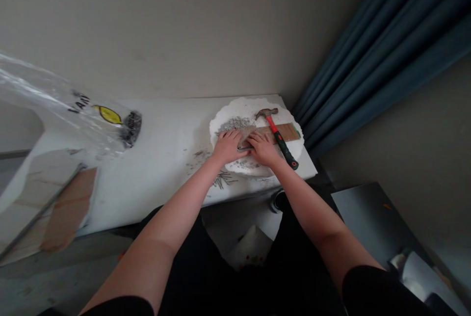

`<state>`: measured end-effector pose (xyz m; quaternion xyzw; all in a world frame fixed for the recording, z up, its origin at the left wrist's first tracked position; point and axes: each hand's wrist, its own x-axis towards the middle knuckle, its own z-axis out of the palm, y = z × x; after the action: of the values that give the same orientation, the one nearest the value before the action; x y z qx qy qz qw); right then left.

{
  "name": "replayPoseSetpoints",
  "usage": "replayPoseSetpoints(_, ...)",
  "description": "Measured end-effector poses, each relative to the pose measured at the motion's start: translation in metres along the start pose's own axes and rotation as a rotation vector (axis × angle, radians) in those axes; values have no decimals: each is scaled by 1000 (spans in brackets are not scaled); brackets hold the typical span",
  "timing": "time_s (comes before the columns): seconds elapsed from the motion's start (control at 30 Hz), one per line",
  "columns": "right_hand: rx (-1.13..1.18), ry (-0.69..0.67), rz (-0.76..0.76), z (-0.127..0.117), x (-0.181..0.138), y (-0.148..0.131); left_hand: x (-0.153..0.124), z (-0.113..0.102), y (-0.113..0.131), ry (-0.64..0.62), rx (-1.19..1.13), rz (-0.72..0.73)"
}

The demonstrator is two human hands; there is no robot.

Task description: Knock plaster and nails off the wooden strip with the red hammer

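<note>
My left hand [227, 146] and my right hand [263, 149] are close together over a round white slab [230, 112] with an uneven edge. Between them shows a thin grey rod [245, 148], and the fingers of both hands close around its ends; the fingertips are partly hidden. Beneath the hands lies a wooden board [290, 132], reaching out to the right. A claw hammer [278, 138] with a red and black handle rests across the board, beside my right hand. Grey crumbs [237, 123] are heaped behind my left hand.
Thin nail-like pieces [222, 178] lie near the front edge of the white table [158, 159], with debris around them. To the left are a clear plastic bag [99, 115] and a brown board [71, 208]. A blue curtain [368, 56] hangs at right, above a dark surface [371, 223].
</note>
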<state>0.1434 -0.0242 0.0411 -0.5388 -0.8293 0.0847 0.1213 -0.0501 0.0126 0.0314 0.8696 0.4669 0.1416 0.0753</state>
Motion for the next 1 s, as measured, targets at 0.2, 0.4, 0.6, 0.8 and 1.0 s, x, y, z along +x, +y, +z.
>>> replayPoseSetpoints(0.2, -11, -4, 34, 1, 8, -5, -2, 2, -5, 24, 6, 21)
replayPoseSetpoints(0.4, 1, -8, 19, -2, 9, -3, -2, 2, -4, 31, 27, 2)
replayPoseSetpoints(0.6, 12, -32, -2, -1, 3, 5, -2, 3, -3, 16, 18, -11)
replayPoseSetpoints(0.8, 9, 2, -45, 2, -8, 9, -4, 4, -2, 20, 10, -11)
replayPoseSetpoints(1.0, -33, 187, -33, -20, -20, 24, -16, -28, -34, 188, -58, -311)
